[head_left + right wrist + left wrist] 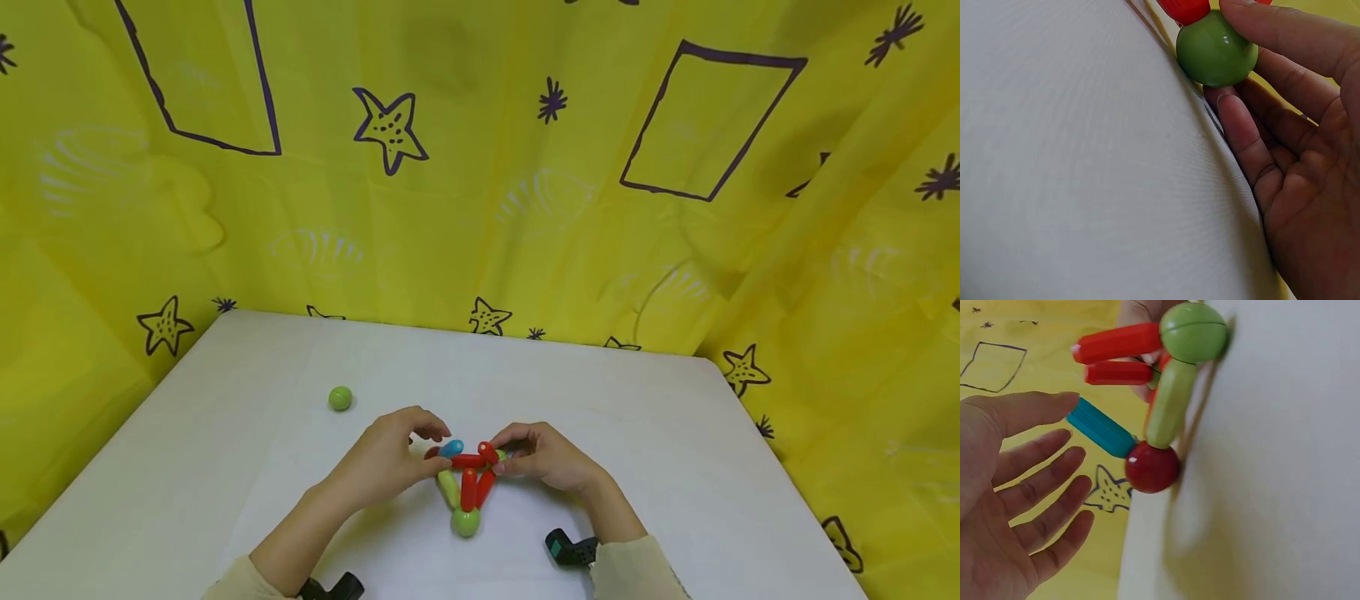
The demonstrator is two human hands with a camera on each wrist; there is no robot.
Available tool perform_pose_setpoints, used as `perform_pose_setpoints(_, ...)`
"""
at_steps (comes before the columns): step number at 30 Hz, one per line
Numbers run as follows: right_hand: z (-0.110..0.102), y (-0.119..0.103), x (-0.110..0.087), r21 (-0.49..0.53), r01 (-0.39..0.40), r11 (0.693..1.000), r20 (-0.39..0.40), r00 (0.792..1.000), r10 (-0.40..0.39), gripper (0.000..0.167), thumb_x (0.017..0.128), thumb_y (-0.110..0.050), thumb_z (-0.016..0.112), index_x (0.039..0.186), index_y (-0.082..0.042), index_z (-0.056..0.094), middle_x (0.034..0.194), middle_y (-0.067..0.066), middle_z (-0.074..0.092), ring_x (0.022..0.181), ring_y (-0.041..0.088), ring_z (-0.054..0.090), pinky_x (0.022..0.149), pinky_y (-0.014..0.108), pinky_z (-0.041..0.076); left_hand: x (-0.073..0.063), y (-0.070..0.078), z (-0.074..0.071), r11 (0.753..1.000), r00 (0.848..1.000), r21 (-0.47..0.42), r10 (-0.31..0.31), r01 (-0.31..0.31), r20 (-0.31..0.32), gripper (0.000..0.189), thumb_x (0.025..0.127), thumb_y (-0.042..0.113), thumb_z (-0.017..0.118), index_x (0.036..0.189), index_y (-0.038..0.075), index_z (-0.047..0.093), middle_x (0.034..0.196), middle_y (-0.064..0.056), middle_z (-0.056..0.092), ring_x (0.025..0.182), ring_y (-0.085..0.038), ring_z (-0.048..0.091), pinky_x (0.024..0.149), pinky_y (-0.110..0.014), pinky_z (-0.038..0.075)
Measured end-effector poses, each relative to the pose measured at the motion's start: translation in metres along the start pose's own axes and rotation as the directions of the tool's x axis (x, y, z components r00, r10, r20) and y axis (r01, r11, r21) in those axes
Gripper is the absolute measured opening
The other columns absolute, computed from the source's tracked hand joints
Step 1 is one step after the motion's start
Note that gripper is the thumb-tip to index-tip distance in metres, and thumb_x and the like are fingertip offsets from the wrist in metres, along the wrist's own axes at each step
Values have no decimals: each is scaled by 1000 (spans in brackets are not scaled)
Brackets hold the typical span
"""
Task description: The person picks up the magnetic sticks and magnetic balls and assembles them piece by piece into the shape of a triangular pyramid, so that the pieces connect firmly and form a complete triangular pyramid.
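Note:
A triangular frame of rods and balls lies on the table between both hands. A light green rod (1172, 403) joins its front green ball (466, 522) to a dark red ball (1152, 467); red rods (468, 490) make up other parts. From the dark red ball a blue rod (1100, 427) sticks up at a slant. My left hand (386, 458) touches that rod's free end with the thumb tip, the other fingers spread and apart from it. At the right corner my right hand (1310, 162) holds another green ball (1217, 50) between thumb and fingers.
A loose green ball (341, 398) sits on the white table (637, 400), beyond the left hand. Yellow curtains (465, 250) with drawn stars hang along the back and sides. Black devices (572, 548) show near both wrists.

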State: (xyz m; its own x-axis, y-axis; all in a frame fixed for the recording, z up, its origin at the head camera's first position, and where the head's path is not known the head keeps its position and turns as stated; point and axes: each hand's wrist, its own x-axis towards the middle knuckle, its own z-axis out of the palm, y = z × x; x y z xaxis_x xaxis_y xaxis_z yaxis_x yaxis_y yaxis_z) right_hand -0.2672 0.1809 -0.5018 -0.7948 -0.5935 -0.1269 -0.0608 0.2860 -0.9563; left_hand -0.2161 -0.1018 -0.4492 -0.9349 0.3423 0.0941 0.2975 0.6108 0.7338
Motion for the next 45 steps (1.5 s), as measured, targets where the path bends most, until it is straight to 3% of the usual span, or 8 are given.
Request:
perform_pose_setpoints(4,1,0,0,2,5,1000,15,1000,-5,32,89,-9,80,119,-3,74,117,10,74,97,17,65,85,25,51,-1,-10,5,999,999,-9,-40,40,23,34,87,23,84,120,24,74,119,7,72,118,-24,64,100,-52,52)
perform_pose_setpoints(11,-1,-2,3,-6,18,1000,12,1000,-18,35,87,-7,82,120,-4,74,113,6,73,91,16,65,78,22,53,4,-21,7,1000,998,-20,15,-13,66,28,89,19,82,117,23,76,116,8,75,116,-24,68,103,-53,52)
perform_pose_setpoints(17,-1,-3,3,-19,12,1000,6,1000,-12,36,85,-8,83,120,-6,75,113,2,73,88,14,64,77,21,53,5,-24,6,999,998,-10,-47,48,45,28,90,20,80,118,21,76,116,5,75,115,-23,68,102,-51,53)
perform_pose_setpoints(27,-3,-1,1,-42,-9,999,-16,1000,8,34,85,-9,83,118,-8,75,114,2,71,90,15,64,79,22,53,8,-27,2,995,995,-2,-100,100,0,27,90,22,80,117,23,75,114,7,73,114,-20,66,99,-47,55)
perform_pose_setpoints(31,-3,0,-1,-36,-10,999,-18,1000,9,34,86,-9,83,119,-7,75,115,3,73,89,15,64,79,22,53,9,-31,-4,993,992,26,-117,119,-47,31,91,20,79,121,22,74,119,5,71,117,-22,65,101,-47,54)
perform_pose_setpoints(34,-2,0,-2,-19,-9,1000,-14,1000,8,35,86,-9,83,119,-6,75,116,5,73,89,16,64,79,22,53,10,-38,-12,989,986,76,-120,129,-117,34,91,20,78,125,19,72,128,-1,68,125,-29,62,107,-51,50)
perform_pose_setpoints(40,-2,0,-1,-26,-7,1000,-13,1000,7,35,85,-9,83,119,-7,75,116,4,73,89,15,64,79,22,53,11,-61,-35,969,951,191,-96,157,-295,40,91,14,75,130,9,69,138,-17,59,128,-43,50,105,-59,46)
perform_pose_setpoints(45,-2,0,-1,-25,-10,1000,-17,1000,10,34,85,-9,83,119,-7,75,115,4,73,88,15,64,77,22,53,10,-76,-48,958,932,179,-157,224,-326,45,92,15,73,136,8,65,143,-20,52,131,-46,44,106,-61,43)
